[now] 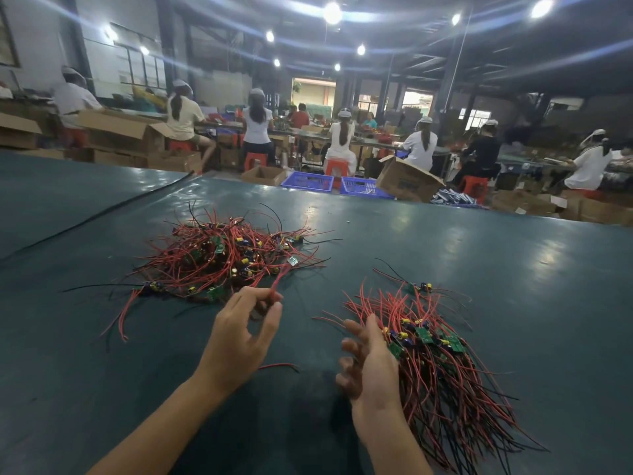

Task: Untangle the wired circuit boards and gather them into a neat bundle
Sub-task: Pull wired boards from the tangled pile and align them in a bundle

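On the dark teal table top, left side: a tangled heap of thin red and black wires with small green circuit boards lies just beyond the left hand.
Left hand: thumb and forefinger pinch one thin red wire, which runs up to a small green board at the heap's near edge.
Right hand: it lies against the left flank of the bundle with its fingers spread and blurred. I cannot tell whether the thumb clamps anything.
Bundle: the combed sheaf of red-wired green boards has its boards stacked near the hand and its wires fanning out both ways.
Stray board: one wired board lies just beyond the bundle, apart from it.
Weight and feel: each piece is probably very light. The wires look limp yet springy and apt to snag, and the boards look stiff.
Weak spot: likely the joints where the wires meet a board.
Where to hold: pinch a wire close to its board and draw it out slowly. Clasp the bundle at the board cluster.
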Motion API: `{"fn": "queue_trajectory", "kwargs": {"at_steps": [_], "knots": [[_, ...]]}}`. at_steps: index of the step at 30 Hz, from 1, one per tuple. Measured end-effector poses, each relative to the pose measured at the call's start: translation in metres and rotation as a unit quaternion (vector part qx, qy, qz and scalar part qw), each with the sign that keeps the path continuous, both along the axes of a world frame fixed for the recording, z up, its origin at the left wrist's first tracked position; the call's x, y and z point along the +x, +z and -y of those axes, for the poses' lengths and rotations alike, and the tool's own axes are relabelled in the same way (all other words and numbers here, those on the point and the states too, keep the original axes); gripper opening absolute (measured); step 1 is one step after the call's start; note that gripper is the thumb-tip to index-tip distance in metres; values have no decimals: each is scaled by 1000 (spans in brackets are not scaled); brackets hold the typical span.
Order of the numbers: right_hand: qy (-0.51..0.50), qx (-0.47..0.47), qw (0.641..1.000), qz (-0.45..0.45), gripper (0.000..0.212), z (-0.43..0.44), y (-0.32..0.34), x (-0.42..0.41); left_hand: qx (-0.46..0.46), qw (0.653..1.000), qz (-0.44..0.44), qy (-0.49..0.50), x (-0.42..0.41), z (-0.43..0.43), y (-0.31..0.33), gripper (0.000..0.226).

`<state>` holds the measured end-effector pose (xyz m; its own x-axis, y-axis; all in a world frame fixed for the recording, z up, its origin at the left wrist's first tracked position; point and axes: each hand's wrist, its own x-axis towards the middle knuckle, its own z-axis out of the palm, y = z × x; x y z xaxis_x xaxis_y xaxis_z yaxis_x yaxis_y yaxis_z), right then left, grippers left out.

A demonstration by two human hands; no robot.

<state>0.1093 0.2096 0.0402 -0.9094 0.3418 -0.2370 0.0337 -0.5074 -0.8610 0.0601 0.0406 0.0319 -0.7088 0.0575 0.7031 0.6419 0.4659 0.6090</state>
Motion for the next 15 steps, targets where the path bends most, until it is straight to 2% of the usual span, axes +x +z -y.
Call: {"fn": "queue_trajectory", "kwargs": {"at_steps": [3, 5, 6, 8, 10, 12, 15], "knots": [[55, 74, 996, -1, 41, 8, -1, 2, 123, 986, 40, -107, 14, -20, 8, 13], [78, 114, 990, -11, 39, 12, 0, 4, 208, 958, 103, -166, 20, -29, 10, 13], [83, 130, 988, -20, 36, 13, 0, 5, 262, 933, 150, -195, 22, -32, 11, 16], [79, 155, 984, -39, 30, 15, 1, 6, 371, 856, 256, -253, 23, -36, 14, 18], [59, 179, 980, -62, 25, 16, 1, 7, 437, 793, 321, -277, 23, -37, 15, 15], [27, 184, 978, -92, 23, 16, 0, 6, 446, 777, 347, -277, 22, -38, 15, 14], [-16, 173, 978, -111, 21, 13, -3, 5, 419, 795, 355, -258, 21, -38, 13, 15]]}}
